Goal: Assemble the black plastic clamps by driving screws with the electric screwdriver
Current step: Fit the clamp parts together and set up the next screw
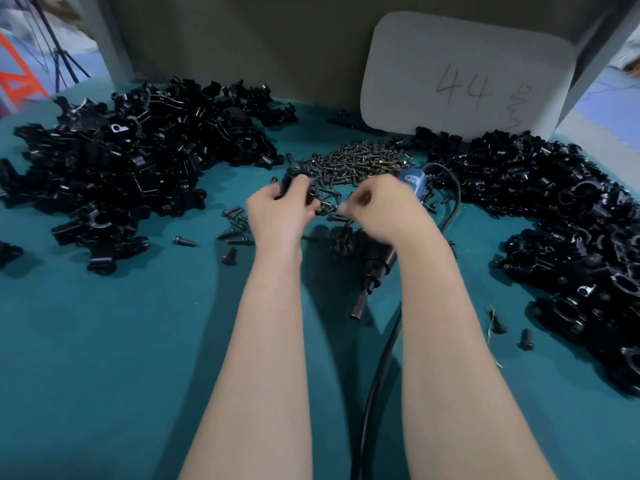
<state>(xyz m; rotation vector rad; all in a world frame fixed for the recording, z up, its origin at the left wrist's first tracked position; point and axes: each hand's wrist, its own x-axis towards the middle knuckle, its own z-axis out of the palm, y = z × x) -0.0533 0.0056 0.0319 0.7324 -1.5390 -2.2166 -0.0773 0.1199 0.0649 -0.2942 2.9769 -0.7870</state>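
My left hand [280, 211] grips a black plastic clamp [292, 183] just in front of the heap of dark screws [356, 164]. My right hand [375, 206] is beside it with its fingers curled; it seems to pinch a screw [337, 217], though blur hides the detail. The electric screwdriver [375, 268] lies on the green table [121, 341] under my right forearm, its bit pointing toward me and its blue end [414, 180] showing behind the right hand.
A large pile of black clamp parts [131, 161] fills the left of the table and another pile [571, 244] the right. Loose screws [232, 230] lie scattered near my left wrist. The screwdriver's black cable [375, 386] runs toward me. A white board marked 44 [464, 74] leans at the back.
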